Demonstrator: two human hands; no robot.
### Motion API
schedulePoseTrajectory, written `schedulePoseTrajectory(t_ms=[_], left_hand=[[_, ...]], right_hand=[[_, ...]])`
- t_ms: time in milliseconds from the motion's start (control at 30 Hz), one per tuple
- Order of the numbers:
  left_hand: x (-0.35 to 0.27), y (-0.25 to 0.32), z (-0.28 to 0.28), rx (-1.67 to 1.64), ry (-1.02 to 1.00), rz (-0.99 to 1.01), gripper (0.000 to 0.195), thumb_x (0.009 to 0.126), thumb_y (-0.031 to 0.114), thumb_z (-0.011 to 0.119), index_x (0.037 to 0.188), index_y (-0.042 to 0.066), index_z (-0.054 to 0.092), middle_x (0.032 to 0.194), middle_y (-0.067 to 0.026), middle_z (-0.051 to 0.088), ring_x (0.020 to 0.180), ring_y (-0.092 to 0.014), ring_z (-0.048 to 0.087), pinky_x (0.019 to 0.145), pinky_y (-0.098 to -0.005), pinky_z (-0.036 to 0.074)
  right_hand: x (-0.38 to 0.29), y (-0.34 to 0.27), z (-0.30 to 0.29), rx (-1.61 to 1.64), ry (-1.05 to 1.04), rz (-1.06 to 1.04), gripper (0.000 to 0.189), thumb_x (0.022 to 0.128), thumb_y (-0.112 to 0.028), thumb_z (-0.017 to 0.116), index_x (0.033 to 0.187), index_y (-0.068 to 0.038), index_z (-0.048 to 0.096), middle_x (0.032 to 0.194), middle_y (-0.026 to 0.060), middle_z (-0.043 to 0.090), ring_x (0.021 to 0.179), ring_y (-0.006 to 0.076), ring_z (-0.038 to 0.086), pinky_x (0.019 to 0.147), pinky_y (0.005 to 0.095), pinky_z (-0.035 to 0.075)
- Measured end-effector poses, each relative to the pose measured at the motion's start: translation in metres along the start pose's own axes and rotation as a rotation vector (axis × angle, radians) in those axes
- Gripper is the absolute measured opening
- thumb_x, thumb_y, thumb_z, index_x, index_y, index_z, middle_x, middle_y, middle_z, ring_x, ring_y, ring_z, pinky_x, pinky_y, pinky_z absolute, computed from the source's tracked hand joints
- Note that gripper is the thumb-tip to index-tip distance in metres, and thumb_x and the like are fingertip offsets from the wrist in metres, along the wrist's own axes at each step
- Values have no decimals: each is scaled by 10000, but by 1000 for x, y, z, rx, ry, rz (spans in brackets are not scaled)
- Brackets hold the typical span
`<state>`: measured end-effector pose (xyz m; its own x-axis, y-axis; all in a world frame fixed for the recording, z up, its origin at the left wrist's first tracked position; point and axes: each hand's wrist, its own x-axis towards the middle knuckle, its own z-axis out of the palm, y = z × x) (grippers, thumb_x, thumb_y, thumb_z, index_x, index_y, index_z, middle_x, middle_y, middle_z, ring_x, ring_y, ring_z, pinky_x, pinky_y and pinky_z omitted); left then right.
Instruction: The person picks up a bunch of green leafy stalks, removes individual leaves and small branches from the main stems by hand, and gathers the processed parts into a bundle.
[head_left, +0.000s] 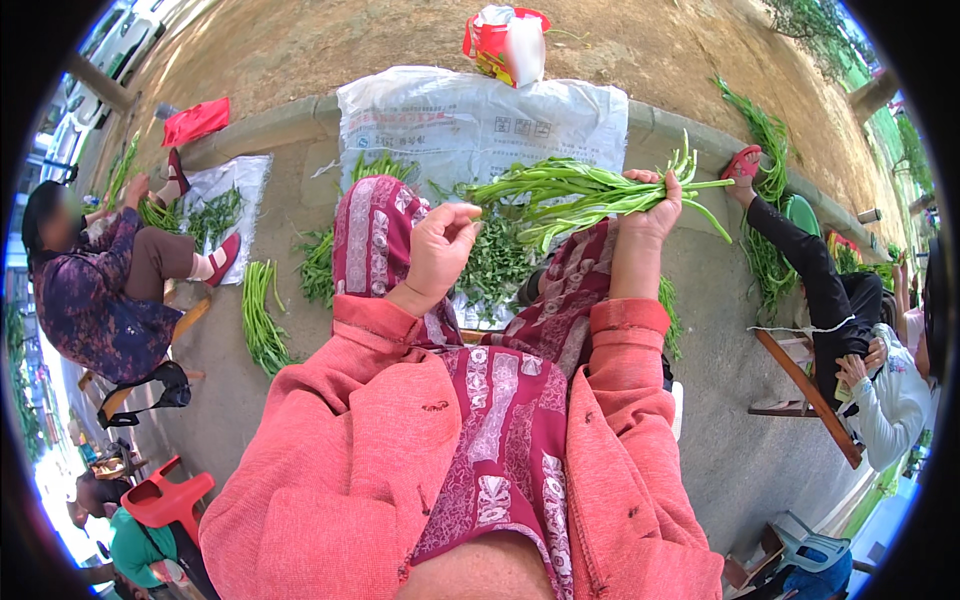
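My right hand (651, 206) is closed round the stems of a bunch of long-stemmed leafy greens (577, 191), whose leafy ends point left across my knees. Close to those leaf tips is my left hand (442, 251), fingers curled and thumb near the forefinger; whether anything small is pinched there cannot be told. Below, between my knees, lies a heap of loose green leaves (495, 259). Beyond my knees a white woven sack (480, 112) with printing is spread flat, with more greens (384, 166) at its near edge.
A bundle of green stems (262, 319) lies on the paving at left. Seated people (112, 277) are at left and right (885, 375), with greens (772, 255) near the right one's foot. A red bag (491, 45) stands beyond the sack, past a kerb (675, 127). A red plastic stool (166, 491) is lower left.
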<state>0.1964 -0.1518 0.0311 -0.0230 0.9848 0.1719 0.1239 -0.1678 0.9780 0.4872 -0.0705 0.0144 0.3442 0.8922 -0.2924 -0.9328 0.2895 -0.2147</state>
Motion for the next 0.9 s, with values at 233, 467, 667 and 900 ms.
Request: schedulePoseTrajectory(t_ms=[233,467,667,900], left_hand=[[7,12,1,325,-283,287,155,717,70,702,633,14,584,665,-66,549,612,-191,516,561,-300,410],[15,7,30,43,-337,21,205,760,59,690,934,-8,607,831,-21,502,648,-59,489,572,-207,419],[21,-6,45,95,-385,136,252,767,61,693,987,-30,612,943,-65,542,775,-131,545,681,-243,441],[20,-3,45,152,-370,168,154,737,80,678,864,-4,654,788,-106,579,749,-225,571,659,-307,447]], right_hand=[[2,3,3,-32,182,50,241,778,-212,592,638,-67,459,569,45,477,512,204,493,590,398,469],[3,6,1,-69,217,44,227,773,-201,600,651,-67,463,568,43,483,506,203,501,585,408,478],[1,9,5,-97,200,52,230,779,-207,598,651,-70,464,563,44,484,506,208,506,580,410,481],[-1,11,7,-133,181,50,228,789,-199,586,648,-75,458,565,44,486,505,204,501,572,416,478]])
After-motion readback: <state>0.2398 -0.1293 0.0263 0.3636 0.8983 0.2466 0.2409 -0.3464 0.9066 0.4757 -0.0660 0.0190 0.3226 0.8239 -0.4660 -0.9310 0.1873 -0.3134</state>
